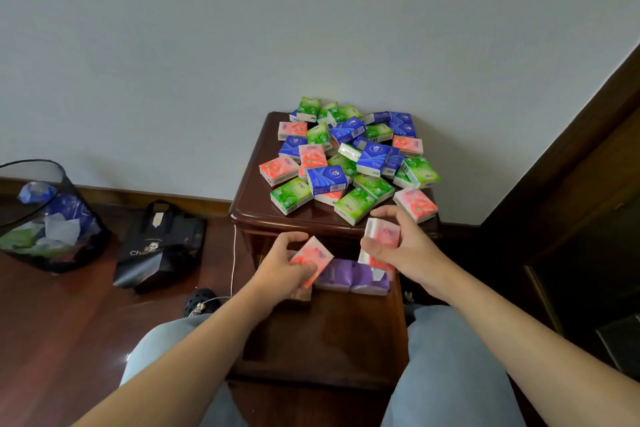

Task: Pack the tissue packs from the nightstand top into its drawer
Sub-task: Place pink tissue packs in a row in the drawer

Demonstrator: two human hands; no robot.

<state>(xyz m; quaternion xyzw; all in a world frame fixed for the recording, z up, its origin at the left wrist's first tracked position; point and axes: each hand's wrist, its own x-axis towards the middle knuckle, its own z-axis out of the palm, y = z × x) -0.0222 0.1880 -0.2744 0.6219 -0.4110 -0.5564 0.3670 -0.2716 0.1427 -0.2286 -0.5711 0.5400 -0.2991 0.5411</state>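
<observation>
A dark wooden nightstand (249,198) stands against the wall, its top heaped with several tissue packs (346,156) in green, blue and pink. Below it the drawer (332,326) is pulled out toward me. Purple packs (349,276) lie in a row at the drawer's back. My left hand (282,270) grips a pink pack (313,258) over the drawer's back left. My right hand (398,250) holds another pink pack (384,232) just below the top's front edge, over the drawer's back right. A further pink pack (372,262) shows under that hand.
A black mesh bin (45,218) with wrappers stands on the wooden floor at the left. A black bag (159,246) lies beside the nightstand, with a white cord (233,253) hanging down its side. A dark wooden bed frame (571,184) rises at the right. My knees flank the drawer.
</observation>
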